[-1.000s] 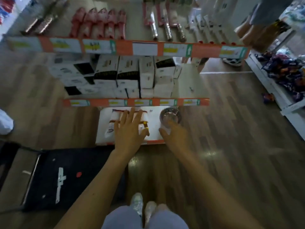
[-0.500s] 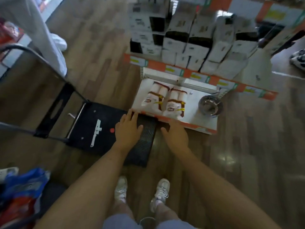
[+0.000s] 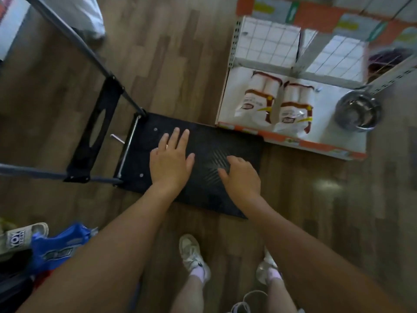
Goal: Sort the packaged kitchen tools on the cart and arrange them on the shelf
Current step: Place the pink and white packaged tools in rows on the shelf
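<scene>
Packaged kitchen tools (image 3: pixel 257 99): two white packs with brown trim, lying side by side and touching on the bottom shelf (image 3: pixel 326 109). They lie on its left half and reach to its front edge. A steel bowl (image 3: pixel 357 112) stands near the right end of the same shelf, apart from the packs.

Hands: both arms stretched forward over the black cart deck (image 3: pixel 239 141), which carries nothing. My left hand (image 3: pixel 170 162) is palm down with fingers straight and slightly spread, over the middle of the deck. My right hand (image 3: pixel 242 175) is palm down with fingers loosely bent, nearer the deck's right edge. Neither holds anything. I cannot tell whether either touches the deck.

Change: half a second ago my left hand was at the deck's edge beside the shelf and my right hand at the shelf's front edge. Both are now back over the deck. The packs and bowl have not moved.

Unclear: the print on the packs is unreadable. The upper shelves are cut off at the top. A purple object behind the wire grid is blurred. The cart handle (image 3: pixel 90 53) runs out of view on the left.
</scene>
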The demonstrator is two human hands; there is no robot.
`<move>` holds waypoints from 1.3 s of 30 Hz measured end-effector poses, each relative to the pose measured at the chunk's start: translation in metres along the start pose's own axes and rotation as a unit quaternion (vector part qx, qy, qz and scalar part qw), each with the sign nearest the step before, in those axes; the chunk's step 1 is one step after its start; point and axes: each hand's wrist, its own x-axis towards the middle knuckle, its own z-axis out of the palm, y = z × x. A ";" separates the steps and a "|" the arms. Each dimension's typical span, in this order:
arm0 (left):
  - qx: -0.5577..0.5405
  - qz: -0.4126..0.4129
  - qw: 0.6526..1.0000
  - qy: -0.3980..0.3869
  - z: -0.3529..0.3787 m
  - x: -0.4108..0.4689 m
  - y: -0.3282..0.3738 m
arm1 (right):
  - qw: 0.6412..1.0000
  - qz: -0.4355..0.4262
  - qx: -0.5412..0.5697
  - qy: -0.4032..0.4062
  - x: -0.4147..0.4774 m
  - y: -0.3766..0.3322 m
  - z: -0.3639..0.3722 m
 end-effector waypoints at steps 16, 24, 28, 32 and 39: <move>-0.031 -0.067 0.997 0.014 0.218 0.092 -0.187 | 0.996 -0.041 -0.056 -0.048 0.149 -0.029 0.272; -0.028 -0.042 0.999 0.014 0.286 0.111 -0.231 | 0.997 -0.024 -0.047 -0.065 0.188 -0.046 0.364; -0.026 -0.043 0.999 0.005 0.308 0.116 -0.243 | 0.996 -0.005 -0.031 -0.089 0.199 -0.051 0.399; -0.028 -0.031 0.999 0.001 0.321 0.114 -0.250 | 0.992 -0.004 -0.084 -0.090 0.201 -0.052 0.422; -0.019 -0.046 0.998 -0.035 0.333 0.107 -0.247 | 0.991 0.012 -0.073 -0.114 0.202 -0.047 0.422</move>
